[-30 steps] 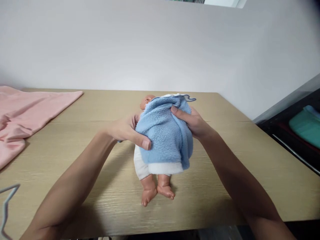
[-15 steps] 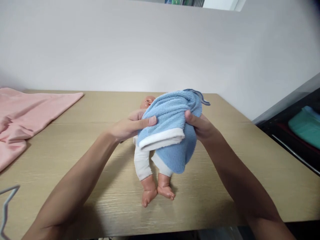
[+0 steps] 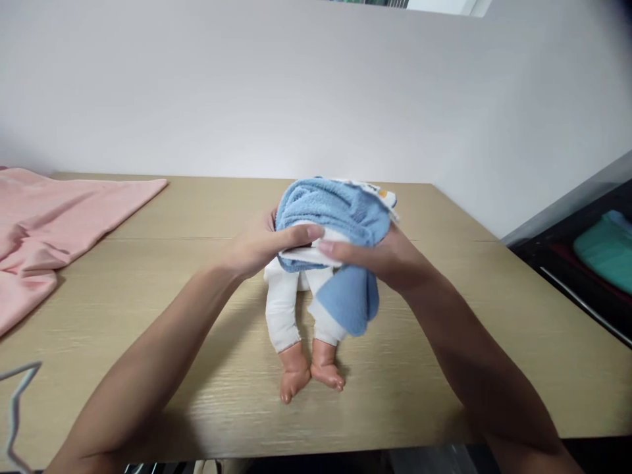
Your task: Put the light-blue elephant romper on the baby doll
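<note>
A: Only the head view to go by. How many hands?

B: Two, both the wearer's: the left hand (image 3: pixel 251 250) and the right hand (image 3: pixel 388 260). Both are clamped on one blue fleecy garment (image 3: pixel 330 204), one at each side. Their two thumbs press on its white band and nearly meet.

A: Where is the garment, exactly?

B: Mid-scene, bunched up over the upper part of one doll (image 3: pixel 295 374). One blue piece hangs on the near right, by the doll's right-side leg. I cannot tell whether the bunch rests on the doll. A white patch with an orange mark shows at its far right.

A: And the doll?

B: Lying on one table (image 3: pixel 197 210), two bare feet to the near side, two legs in white. Its head is hidden behind the fleece.

A: What else do you count?

B: One pink cloth (image 3: pixel 64 217) at far left, one bent grey piece (image 3: pixel 14 408) at near left, cut off by the edge. On the right, one green cloth (image 3: pixel 605 253) against something dark. A pale wall (image 3: pixel 222 85) stands on the far side.
</note>
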`<state>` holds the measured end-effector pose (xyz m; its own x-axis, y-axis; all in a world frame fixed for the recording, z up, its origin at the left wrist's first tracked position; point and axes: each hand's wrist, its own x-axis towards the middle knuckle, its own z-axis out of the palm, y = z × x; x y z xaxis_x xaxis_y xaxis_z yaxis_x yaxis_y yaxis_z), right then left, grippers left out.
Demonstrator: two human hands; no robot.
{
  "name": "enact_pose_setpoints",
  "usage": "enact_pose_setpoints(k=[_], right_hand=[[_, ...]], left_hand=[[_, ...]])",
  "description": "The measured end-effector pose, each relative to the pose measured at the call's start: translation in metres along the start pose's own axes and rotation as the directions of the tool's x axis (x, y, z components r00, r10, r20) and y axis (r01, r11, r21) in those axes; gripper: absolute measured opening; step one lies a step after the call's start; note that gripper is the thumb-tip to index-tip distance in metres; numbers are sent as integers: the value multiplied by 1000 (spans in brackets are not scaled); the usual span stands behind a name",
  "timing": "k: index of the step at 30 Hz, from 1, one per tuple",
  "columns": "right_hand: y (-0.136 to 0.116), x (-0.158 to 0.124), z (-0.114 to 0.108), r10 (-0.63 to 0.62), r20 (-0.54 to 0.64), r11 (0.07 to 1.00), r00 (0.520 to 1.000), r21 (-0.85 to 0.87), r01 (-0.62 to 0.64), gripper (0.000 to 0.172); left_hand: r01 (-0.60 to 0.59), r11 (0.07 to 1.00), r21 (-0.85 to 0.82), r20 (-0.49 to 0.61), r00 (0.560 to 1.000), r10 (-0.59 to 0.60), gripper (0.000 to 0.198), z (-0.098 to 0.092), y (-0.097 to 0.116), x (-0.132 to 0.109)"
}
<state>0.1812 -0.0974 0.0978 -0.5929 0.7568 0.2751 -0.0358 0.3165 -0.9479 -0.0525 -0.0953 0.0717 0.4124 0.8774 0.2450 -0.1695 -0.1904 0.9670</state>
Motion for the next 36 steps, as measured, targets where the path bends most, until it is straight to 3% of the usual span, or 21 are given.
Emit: enact_pose_setpoints(k=[3,5,7,10,13,16,19,21,25,28,31,34,36], right_hand=[[2,-1,11,-65,-244,998,968,-2,67,24],[5,-3,15,-67,-384,993,921,-115,25,20],[9,-8,16,-65,-445,967,893,-250,-55,16],[9,-19,19,-6,-346,909,938,-393,-139,9],[6,-36,27,153,-55,900,987,-404,-162,15],[7,-57,44,270,181,923,946,-327,-201,31],[16,-80,62,317,287,929,904,-285,-235,27],[23,-95,73,315,283,921,906,-321,-220,17],[32,-119,90,302,161,841,940,-508,-183,9],[35,-126,99,343,133,734,930,-656,-177,29],[37,-125,105,456,106,607,884,-763,-221,56],[43,-123,108,483,134,580,865,-789,-201,58],[50,-125,109,446,158,600,881,-783,-164,52]], left_hand=[[-35,998,60,-20,999,37,39,-1,1,-5],[10,989,144,-41,999,-4,38,0,4,-13],[73,966,250,-107,993,-47,37,6,8,-26],[109,894,435,-245,970,1,37,23,12,-56],[172,808,563,-307,952,11,22,45,6,-97],[330,782,529,-367,920,-140,26,65,-12,-144],[452,776,440,-380,877,-295,24,82,-33,-186],[511,745,430,-360,853,-378,23,91,-46,-207],[594,642,485,-355,804,-476,36,98,-64,-228],[652,552,520,-382,756,-532,46,98,-71,-229],[673,453,585,-397,725,-564,56,98,-76,-223],[658,397,640,-390,723,-570,69,93,-86,-220],[626,426,654,-374,756,-537,72,88,-94,-220]])
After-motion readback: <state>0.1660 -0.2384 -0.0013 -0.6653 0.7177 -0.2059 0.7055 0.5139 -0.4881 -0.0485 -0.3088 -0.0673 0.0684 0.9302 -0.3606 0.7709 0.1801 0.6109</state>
